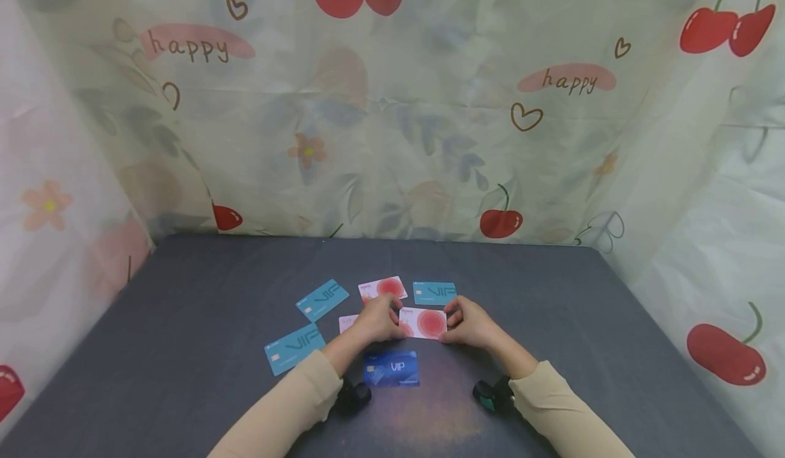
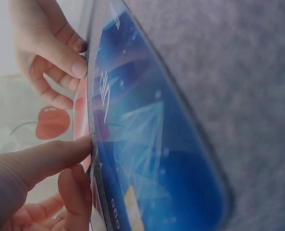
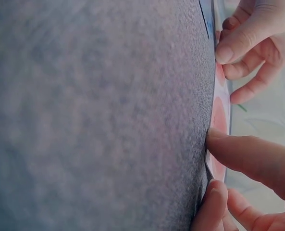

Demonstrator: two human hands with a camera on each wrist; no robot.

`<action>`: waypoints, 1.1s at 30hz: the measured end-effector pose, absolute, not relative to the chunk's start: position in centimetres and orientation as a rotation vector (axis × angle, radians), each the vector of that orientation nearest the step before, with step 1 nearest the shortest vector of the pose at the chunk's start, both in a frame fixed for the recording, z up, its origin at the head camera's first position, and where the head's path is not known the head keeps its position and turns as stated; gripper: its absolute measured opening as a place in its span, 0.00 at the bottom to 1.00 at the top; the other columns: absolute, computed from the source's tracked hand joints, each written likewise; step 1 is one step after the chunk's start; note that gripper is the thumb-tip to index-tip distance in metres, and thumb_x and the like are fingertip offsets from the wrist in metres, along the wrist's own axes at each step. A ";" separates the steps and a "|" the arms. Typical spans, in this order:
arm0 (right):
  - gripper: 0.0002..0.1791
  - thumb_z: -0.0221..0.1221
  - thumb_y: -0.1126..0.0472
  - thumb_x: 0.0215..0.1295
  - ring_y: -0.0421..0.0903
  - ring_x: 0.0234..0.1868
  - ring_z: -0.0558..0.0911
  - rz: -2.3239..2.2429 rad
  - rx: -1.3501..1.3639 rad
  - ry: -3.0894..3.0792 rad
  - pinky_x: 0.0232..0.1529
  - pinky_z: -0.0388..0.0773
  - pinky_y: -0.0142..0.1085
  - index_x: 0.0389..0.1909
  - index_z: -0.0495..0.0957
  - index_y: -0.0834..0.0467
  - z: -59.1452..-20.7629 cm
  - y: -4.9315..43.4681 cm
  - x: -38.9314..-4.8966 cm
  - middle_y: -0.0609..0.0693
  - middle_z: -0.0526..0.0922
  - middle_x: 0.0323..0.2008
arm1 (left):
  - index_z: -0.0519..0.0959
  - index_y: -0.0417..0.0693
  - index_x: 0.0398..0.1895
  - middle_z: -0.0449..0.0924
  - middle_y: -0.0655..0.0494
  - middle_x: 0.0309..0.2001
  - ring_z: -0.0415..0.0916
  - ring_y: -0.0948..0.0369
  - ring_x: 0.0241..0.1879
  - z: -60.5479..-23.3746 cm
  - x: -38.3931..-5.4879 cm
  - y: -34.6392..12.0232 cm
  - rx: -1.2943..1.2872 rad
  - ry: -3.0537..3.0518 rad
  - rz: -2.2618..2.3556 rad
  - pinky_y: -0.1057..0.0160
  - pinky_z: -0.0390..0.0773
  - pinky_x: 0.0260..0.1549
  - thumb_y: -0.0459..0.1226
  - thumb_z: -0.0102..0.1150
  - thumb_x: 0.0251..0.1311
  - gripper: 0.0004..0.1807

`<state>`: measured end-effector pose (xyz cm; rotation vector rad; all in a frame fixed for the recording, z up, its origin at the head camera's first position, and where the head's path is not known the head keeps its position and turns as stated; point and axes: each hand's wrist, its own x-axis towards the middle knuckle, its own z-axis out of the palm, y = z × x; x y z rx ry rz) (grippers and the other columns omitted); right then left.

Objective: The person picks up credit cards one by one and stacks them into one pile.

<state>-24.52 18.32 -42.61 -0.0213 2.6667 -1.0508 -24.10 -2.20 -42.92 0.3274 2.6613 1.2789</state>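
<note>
A pink and white card with red circles lies at the middle of the dark table between both hands. My left hand grips its left end, thumb on the near edge and fingers curled. At the card's right end, my right hand pinches it with the thumb at the near corner. The right wrist view shows the right thumb on the card's edge. Just nearer lies a dark blue VIP card, large in the left wrist view. Another pink card is partly hidden behind the left hand.
Beyond the hands lie a second red-circled pink card and a teal VIP card. Two more teal cards, one farther and one nearer, lie to the left. A printed curtain borders the table.
</note>
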 end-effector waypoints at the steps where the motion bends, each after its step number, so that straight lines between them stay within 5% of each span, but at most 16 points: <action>1: 0.28 0.71 0.61 0.45 0.44 0.32 0.73 -1.048 -0.020 2.670 0.33 0.73 0.32 0.46 0.70 0.60 -42.6 18.3 -24.5 0.52 0.75 0.32 | 0.73 0.34 0.43 0.79 0.48 0.25 0.71 0.63 0.17 -42.9 -24.1 -2.2 0.328 2.666 1.274 0.70 0.71 0.20 0.29 0.72 0.38 0.26; 24: 0.29 0.71 0.64 0.44 0.43 0.28 0.76 -1.144 -0.034 2.660 0.31 0.76 0.33 0.47 0.67 0.62 -42.5 18.6 -24.4 0.54 0.76 0.33 | 0.71 0.36 0.50 0.81 0.45 0.32 0.74 0.58 0.30 -42.2 -23.4 -2.1 0.380 2.703 1.252 0.62 0.75 0.35 0.33 0.73 0.38 0.32; 33: 0.29 0.70 0.65 0.46 0.42 0.27 0.77 -1.185 -0.077 2.654 0.31 0.77 0.32 0.48 0.67 0.62 -42.0 18.5 -24.1 0.55 0.77 0.33 | 0.69 0.34 0.56 0.80 0.45 0.32 0.73 0.58 0.29 -42.1 -23.1 -2.4 0.373 2.707 1.287 0.62 0.75 0.34 0.33 0.72 0.39 0.36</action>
